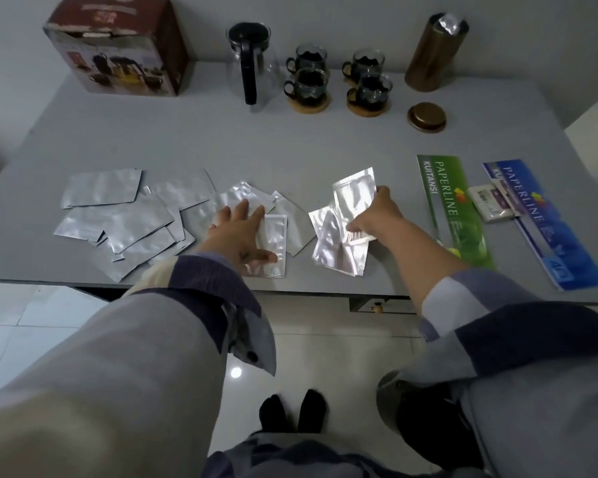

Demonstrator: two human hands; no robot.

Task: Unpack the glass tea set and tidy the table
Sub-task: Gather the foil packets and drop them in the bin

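Several silver foil packets (118, 215) lie scattered over the near left of the grey table (221, 139). My left hand (244, 232) lies flat, fingers spread, on a foil packet (275, 248) near the front edge. My right hand (373, 213) grips a shiny foil packet (354, 194) by its edges, over a small pile of packets (332, 246). At the back stand a glass teapot with a black lid and handle (252, 63) and several glass cups (308, 77) on wooden coasters.
A dark red tea-set box (118, 46) stands at the back left. A bronze canister (435, 53) with a packet in its mouth stands at the back right, its lid (427, 117) beside it. Two receipt books, green (453, 208) and blue (539, 219), and a small card (491, 201) lie on the right.
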